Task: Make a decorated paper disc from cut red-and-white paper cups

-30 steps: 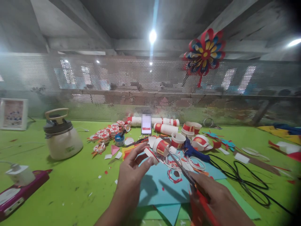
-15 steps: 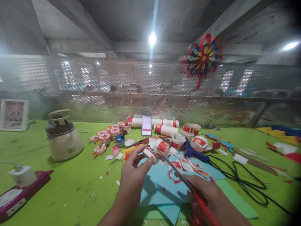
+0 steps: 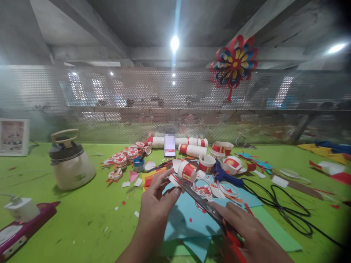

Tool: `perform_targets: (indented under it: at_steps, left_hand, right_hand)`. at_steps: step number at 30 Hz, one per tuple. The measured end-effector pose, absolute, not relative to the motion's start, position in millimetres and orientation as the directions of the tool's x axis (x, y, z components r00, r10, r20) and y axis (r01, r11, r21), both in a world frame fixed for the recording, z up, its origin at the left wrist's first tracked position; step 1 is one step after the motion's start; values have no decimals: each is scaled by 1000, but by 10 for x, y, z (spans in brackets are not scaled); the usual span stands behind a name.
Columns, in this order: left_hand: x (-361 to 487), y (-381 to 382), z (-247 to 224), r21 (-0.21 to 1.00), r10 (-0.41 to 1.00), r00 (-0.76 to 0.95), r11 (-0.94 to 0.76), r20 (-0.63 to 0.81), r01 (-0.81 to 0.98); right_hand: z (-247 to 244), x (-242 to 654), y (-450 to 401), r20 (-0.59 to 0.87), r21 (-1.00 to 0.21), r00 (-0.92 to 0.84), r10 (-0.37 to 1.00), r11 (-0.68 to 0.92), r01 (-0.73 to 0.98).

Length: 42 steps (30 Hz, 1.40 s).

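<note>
Between the fingers and thumb of my left hand (image 3: 160,199) is a small white and red cut piece of paper cup (image 3: 174,180). My right hand (image 3: 244,228) is closed on red-handled scissors (image 3: 201,200), whose blades reach up and left to the piece's edge. Just beyond lies a red and white paper cup (image 3: 187,171) on its side. Below the hands are light blue paper sheets (image 3: 186,223) with red and white cut scraps on them. The grip on the scissor handles is partly hidden by my right hand.
A blue glue gun (image 3: 226,176) with a black cord (image 3: 285,208) lies to the right. Stacked paper cups (image 3: 192,150) and a phone (image 3: 169,145) are at the back. Left are red-dotted paper crafts (image 3: 120,159), a blue jar (image 3: 139,165), a kettle-shaped jug (image 3: 72,166) and a purple power strip (image 3: 30,228).
The scissors' blades have swung closer together and now lie along the cup piece's edge. My right hand has shifted slightly left. The camera view has turned slightly.
</note>
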<state>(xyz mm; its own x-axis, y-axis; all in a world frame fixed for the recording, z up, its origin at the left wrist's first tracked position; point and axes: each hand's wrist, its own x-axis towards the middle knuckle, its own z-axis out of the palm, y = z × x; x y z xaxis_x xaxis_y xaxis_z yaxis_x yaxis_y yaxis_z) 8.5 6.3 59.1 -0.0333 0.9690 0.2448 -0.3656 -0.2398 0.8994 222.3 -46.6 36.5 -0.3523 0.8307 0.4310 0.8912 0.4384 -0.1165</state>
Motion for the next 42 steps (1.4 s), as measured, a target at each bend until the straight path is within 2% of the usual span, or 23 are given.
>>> perform_targets:
  at_steps: [6,12,24,32,37,42]
  left_hand:
    - [80,50,582,910,967,-27,-248,253,-334]
    - [88,52,592,904,965,-21,-251,261,-347]
    - [82,69,534,906,976,-12,-205,216,-371]
    - [73,85,514,928,981,-17,-190,195,-320]
    - [69,96,516,930,987,-9,-157,163,-331]
    - [83,75,572,913,992,19,-111,129,-393]
  right_hand:
    - [372,2203,-494,494,-59,-358,792,442,895]
    - [381,2208,-482,490,-19,-377,786,442,897]
    - [334,2244,-473,439,-96,-381,814,464,881]
    - [287,2285,-478,465,-130,-370,804,475,870]
    - [261,2295,-443,472,-237,-323,820,471,850]
    - [322,2300,-369,478,-409,-159,864,379,830]
